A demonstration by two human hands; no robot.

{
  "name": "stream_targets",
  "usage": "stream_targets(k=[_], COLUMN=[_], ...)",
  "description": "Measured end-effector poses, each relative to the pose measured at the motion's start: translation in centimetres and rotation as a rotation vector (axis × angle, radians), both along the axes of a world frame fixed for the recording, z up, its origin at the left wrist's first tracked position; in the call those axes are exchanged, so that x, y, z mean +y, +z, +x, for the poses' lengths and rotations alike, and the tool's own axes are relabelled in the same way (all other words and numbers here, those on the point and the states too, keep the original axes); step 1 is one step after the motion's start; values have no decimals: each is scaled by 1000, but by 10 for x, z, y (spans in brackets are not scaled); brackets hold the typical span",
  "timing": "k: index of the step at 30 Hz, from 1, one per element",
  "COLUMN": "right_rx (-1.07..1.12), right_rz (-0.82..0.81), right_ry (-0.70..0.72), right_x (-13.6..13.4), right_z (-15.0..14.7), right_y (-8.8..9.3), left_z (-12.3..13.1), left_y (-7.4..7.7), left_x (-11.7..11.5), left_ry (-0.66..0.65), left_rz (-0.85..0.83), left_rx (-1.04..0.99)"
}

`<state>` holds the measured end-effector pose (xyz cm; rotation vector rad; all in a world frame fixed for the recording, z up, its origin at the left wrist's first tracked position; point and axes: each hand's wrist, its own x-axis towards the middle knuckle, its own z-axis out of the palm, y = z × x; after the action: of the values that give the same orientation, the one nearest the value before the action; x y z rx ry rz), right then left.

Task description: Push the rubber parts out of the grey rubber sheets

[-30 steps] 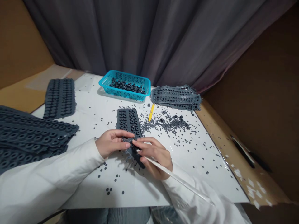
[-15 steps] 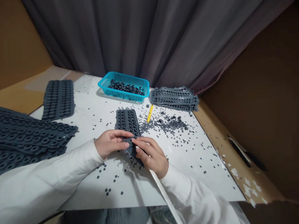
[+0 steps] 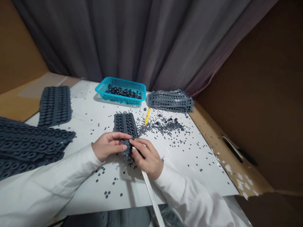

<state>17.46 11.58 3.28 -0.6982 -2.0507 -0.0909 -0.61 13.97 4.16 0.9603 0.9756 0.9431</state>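
Observation:
A dark grey rubber sheet (image 3: pixel 125 123) studded with rows of rings lies in the middle of the white table (image 3: pixel 189 157). My left hand (image 3: pixel 107 145) pinches the sheet's near edge, thumb and fingers closed on it. My right hand (image 3: pixel 145 158) is closed around a long white stick tool (image 3: pixel 151 195), its tip pressed against the same near edge beside the left fingers. Small torn scraps of rubber hang under the sheet's edge.
A turquoise basket (image 3: pixel 120 90) with loose grey rings stands at the back. An emptied sheet pile (image 3: pixel 169 101) lies to its right, a yellow tool (image 3: pixel 147 115) and scattered rings (image 3: pixel 165 125) before it. Stacked full sheets (image 3: pixel 28 145) and another sheet (image 3: pixel 55 105) fill the left. Black pens (image 3: pixel 233 149) lie on cardboard at right.
My right hand has turned, so the white stick now points down toward me instead of out to the right. Both hands stay at the sheet's near edge.

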Motion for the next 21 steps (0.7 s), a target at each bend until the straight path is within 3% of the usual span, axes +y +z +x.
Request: stream_targets(k=[11,16,21], right_rx=[241,374,244], right_rz=[-17,-207,-456], right_ry=[-40,-289,-450], right_x=[24,46,63], right_z=[25,51,70], right_y=[9,6,-1], left_z=[2,3,0], left_y=[-2,-3,-3], left_x=[-4,-5,-7], left_ry=[-12,-7,-15], left_rz=[15,22,121], left_rx=[-22,-16,25])
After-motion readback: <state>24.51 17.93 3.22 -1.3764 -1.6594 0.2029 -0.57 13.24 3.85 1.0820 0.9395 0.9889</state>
